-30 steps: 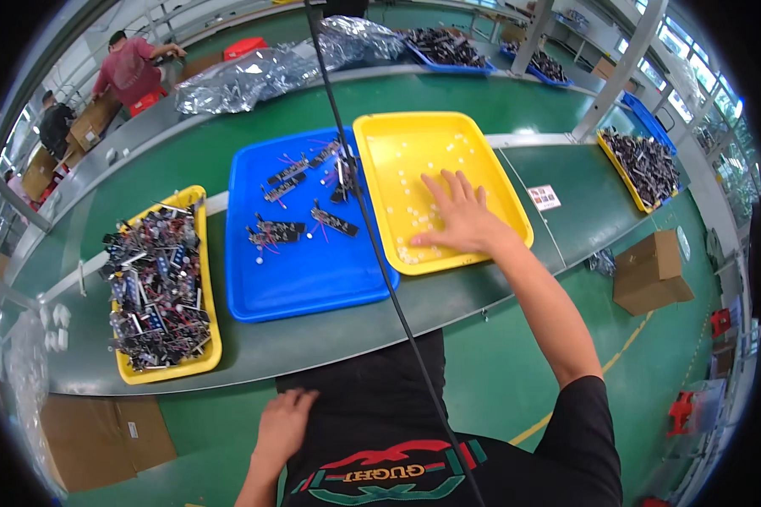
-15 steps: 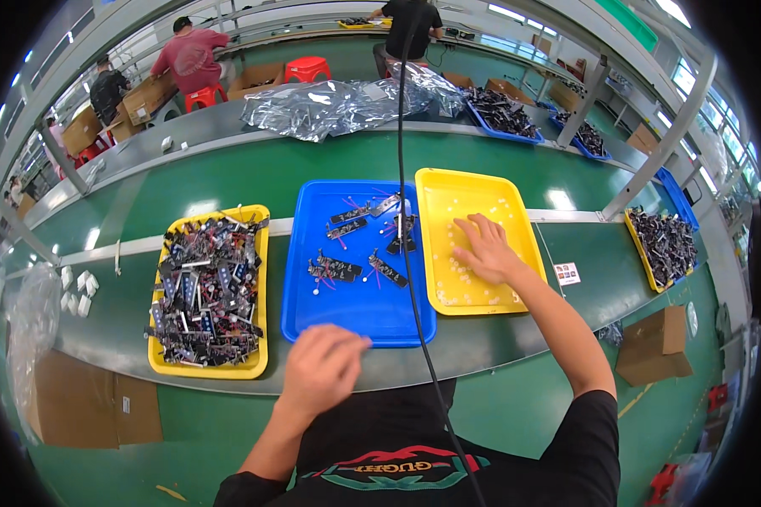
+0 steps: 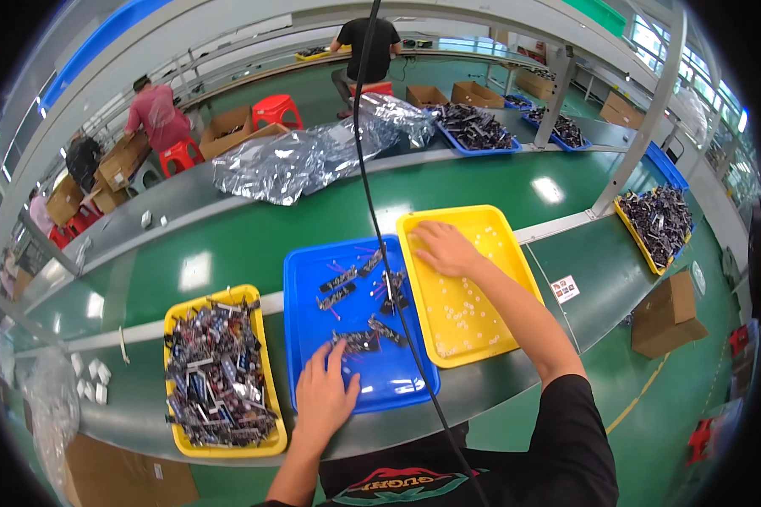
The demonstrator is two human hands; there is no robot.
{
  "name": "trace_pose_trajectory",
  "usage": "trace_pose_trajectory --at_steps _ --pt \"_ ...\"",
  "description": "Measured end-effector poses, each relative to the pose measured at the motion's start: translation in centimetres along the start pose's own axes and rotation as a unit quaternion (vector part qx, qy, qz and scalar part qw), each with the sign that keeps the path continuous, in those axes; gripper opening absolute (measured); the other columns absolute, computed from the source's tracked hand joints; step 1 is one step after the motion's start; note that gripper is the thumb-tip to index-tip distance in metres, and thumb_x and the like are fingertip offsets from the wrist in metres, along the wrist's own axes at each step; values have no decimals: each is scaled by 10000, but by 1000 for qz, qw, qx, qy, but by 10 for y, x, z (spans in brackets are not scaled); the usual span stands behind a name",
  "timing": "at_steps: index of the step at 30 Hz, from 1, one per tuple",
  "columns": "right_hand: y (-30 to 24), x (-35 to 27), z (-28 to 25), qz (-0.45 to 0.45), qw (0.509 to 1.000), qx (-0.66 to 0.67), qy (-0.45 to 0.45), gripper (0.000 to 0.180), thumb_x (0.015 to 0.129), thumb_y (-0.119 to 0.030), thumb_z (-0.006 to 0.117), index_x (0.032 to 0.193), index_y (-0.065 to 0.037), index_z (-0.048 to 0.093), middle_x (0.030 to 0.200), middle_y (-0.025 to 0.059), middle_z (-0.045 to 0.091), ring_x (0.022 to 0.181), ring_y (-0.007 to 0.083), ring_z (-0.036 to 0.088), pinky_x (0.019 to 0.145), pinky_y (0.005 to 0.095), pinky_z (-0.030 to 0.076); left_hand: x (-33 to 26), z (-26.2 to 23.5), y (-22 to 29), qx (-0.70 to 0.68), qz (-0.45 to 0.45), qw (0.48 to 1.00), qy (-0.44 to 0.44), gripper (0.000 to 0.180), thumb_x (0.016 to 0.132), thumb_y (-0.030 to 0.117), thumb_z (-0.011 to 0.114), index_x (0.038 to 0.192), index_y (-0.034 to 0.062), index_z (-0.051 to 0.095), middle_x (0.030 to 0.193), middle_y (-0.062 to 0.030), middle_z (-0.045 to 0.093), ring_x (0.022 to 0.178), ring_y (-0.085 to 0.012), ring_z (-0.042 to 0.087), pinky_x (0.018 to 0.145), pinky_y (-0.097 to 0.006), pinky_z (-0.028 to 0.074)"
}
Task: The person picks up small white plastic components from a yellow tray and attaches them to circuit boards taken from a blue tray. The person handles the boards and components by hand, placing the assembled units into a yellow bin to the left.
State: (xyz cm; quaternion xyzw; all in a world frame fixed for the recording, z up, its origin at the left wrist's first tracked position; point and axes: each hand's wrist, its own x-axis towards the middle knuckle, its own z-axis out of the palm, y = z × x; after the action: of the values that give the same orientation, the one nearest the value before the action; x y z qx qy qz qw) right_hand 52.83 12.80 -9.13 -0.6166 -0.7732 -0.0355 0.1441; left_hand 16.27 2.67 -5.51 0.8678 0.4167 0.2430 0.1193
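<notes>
Three trays: a shallow blue plastic tray point(image 3: 309, 291) sits between a yellow plastic tray of small clear beads point(image 3: 503, 253) on its right and a yellow plastic tray heaped with dark parts point(image 3: 177, 317) on its left, all on the green conveyor belt point(image 3: 228, 245).
Task things: a few dark oblong components with pink leads point(image 3: 359, 340) lie scattered in the blue tray, mostly in its right half.
Left hand: the left hand point(image 3: 323, 395) lies palm down over the blue tray's near edge, fingers spread and open, fingertips touching or just short of the nearest component; it grips nothing.
Right hand: the right hand point(image 3: 446, 248) rests flat in the far left corner of the bead tray, fingers loosely extended, holding nothing that can be seen.
Edges and room: the blue and bead trays touch side by side; the heaped tray stands just apart; bare blue floor shows at the blue tray's left and near side.
In the way: a black cable point(image 3: 379, 194) hangs down across the blue tray's right part.
Around: crumpled silver foil bags point(image 3: 304, 156) lie on the far belt; a brown cardboard box point(image 3: 668, 314) stands on the floor to the right.
Arms: both forearms come up from the lower edge, the right stretched farther.
</notes>
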Motion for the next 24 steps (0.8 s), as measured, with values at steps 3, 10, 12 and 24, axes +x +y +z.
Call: trace_pose_trajectory --at_steps 3,10,12,24 --pt "-3 8 6 -51 998 -17 43 408 908 -315 474 1229 -65 504 1251 159 495 1173 334 450 1002 438 338 1 1 4 14 -7 999 28 527 736 175 694 1216 47 516 1152 -202 509 1010 -363 520 870 -436 440" --pt "-26 -19 -33 40 997 -12 -65 412 867 -304 517 1193 -53 517 1116 155 531 1092 314 480 951 446 375 53 0 1 48 -61 997 18 548 774 202 678 1236 -12 478 1217 -234 483 1125 -400 458 938 -455 405" --pt "-11 -28 -34 128 991 14 -38 437 862 -322 526 1201 -47 508 1142 172 518 1109 324 468 951 455 375 70 13 -7 50 -56 997 37 577 799 221 664 1266 -31 439 1259 -258 462 1170 -418 432 987 -452 374" --pt "32 -62 17 283 946 -105 116 548 877 -403 513 1278 -33 467 1265 288 419 1180 426 392 1016 496 298 98 46 -12 77 -59 995 33 524 794 302 656 1219 25 527 1169 -173 553 1078 -332 493 897 -426 415"
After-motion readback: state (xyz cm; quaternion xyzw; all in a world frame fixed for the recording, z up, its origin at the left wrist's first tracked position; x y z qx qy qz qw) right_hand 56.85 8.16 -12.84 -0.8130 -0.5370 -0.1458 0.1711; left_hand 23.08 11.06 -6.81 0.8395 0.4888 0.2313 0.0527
